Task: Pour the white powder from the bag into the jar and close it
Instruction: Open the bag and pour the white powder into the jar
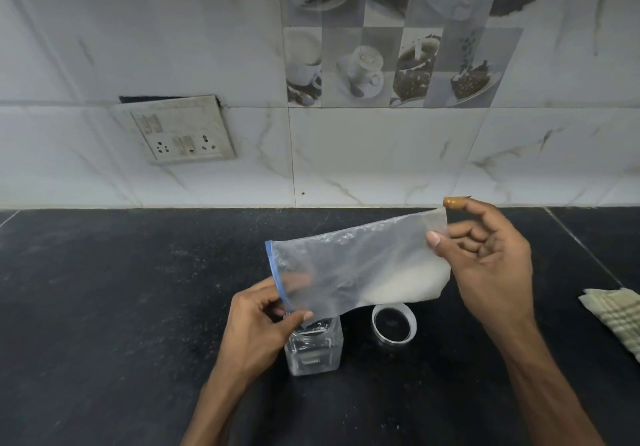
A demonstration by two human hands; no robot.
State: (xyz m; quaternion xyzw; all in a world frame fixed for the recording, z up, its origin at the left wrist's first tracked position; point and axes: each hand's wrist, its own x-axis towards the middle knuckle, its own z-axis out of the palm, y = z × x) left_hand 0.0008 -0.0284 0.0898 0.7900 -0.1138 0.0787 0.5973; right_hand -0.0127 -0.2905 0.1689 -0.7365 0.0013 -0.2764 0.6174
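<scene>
bag (356, 269) | between both hands, above jar (313, 348) | left hand (263, 321) grips mouth | right hand (485, 258) pinches bottom

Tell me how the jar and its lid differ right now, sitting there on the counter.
The jar is clear and squarish, standing upright with its mouth open under the bag; the lid is a round ring with a dark centre, lying flat, apart on the jar's right. The left hand and the bag overlap the jar's top, while the lid sits untouched. The jar is taller than the lid. Both rest on the black counter.
</scene>
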